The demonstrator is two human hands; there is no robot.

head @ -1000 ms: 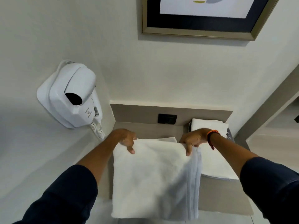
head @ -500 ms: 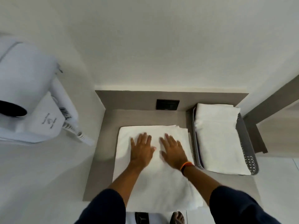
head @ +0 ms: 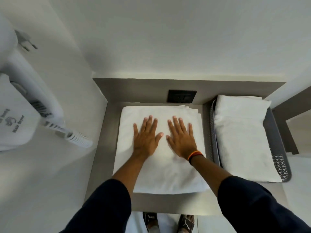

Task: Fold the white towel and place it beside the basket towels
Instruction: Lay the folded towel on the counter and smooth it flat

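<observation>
The folded white towel lies flat on the grey shelf, its far edge close to the back wall. My left hand and my right hand both rest palm down on top of it, fingers spread, side by side. To the right stands a grey perforated basket holding folded white towels. The towel under my hands lies just left of the basket wall.
A white wall-mounted hair dryer with a coiled cord juts out at the left. A black socket plate sits on the back panel behind the towel. My feet in sandals show below the shelf's front edge.
A second ago both hands held the towel's far edge up; they have laid it down on the shelf and now press flat on top. The view has tilted downward.
</observation>
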